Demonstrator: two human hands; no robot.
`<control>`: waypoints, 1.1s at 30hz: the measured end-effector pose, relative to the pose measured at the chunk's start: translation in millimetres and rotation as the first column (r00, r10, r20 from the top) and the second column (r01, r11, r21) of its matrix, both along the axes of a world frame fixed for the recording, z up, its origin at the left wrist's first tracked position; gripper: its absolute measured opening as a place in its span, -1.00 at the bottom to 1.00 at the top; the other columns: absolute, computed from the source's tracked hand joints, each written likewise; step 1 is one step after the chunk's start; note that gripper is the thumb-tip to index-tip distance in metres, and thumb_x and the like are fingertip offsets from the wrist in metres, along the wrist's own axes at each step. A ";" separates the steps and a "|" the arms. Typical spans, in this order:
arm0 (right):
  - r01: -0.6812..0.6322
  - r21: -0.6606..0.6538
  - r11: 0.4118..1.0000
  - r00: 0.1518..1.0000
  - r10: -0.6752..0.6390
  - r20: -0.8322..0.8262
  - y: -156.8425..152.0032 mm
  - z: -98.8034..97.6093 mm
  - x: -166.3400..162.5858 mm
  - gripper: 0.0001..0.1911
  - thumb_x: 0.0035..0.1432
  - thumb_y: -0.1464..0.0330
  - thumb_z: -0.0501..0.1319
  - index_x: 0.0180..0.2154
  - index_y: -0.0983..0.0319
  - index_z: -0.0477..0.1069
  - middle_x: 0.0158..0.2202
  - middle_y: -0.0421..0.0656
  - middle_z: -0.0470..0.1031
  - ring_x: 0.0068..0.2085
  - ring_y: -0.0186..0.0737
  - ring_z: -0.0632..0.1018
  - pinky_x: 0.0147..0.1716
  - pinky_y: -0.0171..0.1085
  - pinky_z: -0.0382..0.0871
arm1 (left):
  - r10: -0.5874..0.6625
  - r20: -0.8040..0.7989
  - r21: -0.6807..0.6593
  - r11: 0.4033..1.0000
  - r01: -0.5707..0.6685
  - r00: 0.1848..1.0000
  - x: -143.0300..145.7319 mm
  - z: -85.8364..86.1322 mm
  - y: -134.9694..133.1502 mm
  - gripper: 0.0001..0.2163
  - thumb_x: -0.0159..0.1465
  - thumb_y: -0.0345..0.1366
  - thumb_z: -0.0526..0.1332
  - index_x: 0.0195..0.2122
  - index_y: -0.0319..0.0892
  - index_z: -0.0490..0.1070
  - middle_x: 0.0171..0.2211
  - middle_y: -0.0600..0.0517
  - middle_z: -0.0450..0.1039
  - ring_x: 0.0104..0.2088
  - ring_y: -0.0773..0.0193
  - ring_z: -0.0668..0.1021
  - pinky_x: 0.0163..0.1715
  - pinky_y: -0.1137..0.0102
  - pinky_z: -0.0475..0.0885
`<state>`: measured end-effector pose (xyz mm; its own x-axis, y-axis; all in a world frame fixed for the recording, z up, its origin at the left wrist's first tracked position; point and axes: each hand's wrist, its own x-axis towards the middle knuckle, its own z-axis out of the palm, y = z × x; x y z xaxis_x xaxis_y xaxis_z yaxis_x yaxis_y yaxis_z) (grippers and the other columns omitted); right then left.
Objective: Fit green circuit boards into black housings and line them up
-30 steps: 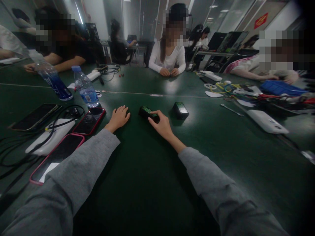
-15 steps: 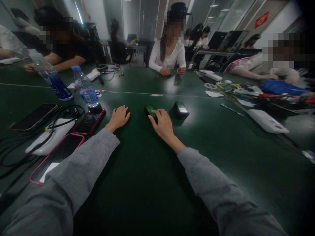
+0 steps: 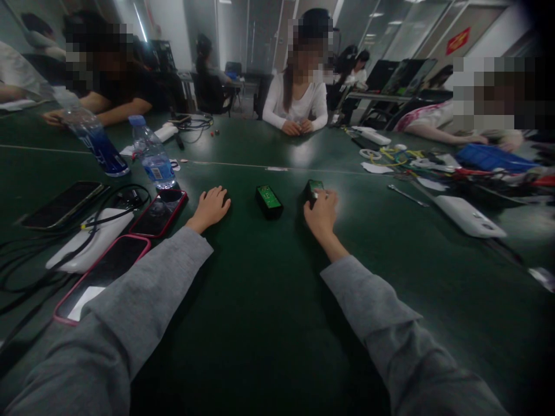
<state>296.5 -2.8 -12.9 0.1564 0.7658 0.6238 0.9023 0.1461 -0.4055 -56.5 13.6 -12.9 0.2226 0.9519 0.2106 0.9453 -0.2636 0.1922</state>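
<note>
My left hand (image 3: 210, 207) lies palm down on the table with its fingers spread, holding nothing. To its right stands a small black box (image 3: 269, 202) with a green circuit board on top, and neither hand touches it. My right hand (image 3: 322, 216) is closed over a second black box (image 3: 314, 186), thumb at its near left side and fingers over its top and right. Part of that box's green board shows beyond my fingers; most of the box is hidden beneath the hand.
On the left are a red-edged phone (image 3: 159, 212), a pink-edged phone (image 3: 104, 277), a white power bank (image 3: 89, 242), cables and two bottles, the nearer one clear (image 3: 154, 159). At right are tweezers (image 3: 407, 195), another white device (image 3: 469, 215) and tangled wires. People sit across the table.
My right hand has left the left box and moved right onto the other box. The left box now shows its whole board. My left hand stays put.
</note>
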 end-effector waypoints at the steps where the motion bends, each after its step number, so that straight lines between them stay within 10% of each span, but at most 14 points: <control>1: -0.034 -0.004 0.999 0.999 0.034 0.003 0.2 0.4 -0.6 -0.59 0.30 0.27 0.10 0.10 0.33 0.36 0.14 0.25 0.25 0.20 0.30 0.33 0.16 0.27 0.32 | -0.001 -0.001 0.000 1.000 0.001 1.000 0.3 0.5 -0.2 -0.47 0.50 -0.06 -0.10 0.38 -0.22 0.21 0.42 -0.23 0.17 0.41 -0.06 0.23 0.38 -0.08 0.12; 11: -0.381 -0.058 0.923 0.924 0.382 0.005 -1.5 7.5 -8.4 -0.60 0.25 0.22 0.20 0.08 0.22 0.41 0.10 0.09 0.25 0.18 0.21 0.37 0.16 0.25 0.40 | 0.004 -0.003 0.011 1.000 -0.004 1.000 -1.7 -4.2 2.9 -0.46 0.49 -0.05 -0.10 0.39 -0.20 0.20 0.42 -0.19 0.17 0.42 -0.04 0.23 0.38 -0.08 0.11; 33: -0.524 -0.139 0.840 0.849 0.528 -0.007 -18.8 21.6 -31.6 -0.47 0.25 -0.01 0.29 0.12 0.15 0.42 0.15 0.07 0.23 0.16 0.21 0.42 0.12 0.23 0.43 | 0.000 0.002 0.001 1.000 0.000 1.000 0.7 0.9 -1.1 -0.47 0.50 -0.06 -0.10 0.38 -0.21 0.21 0.42 -0.22 0.17 0.41 -0.05 0.23 0.37 -0.08 0.12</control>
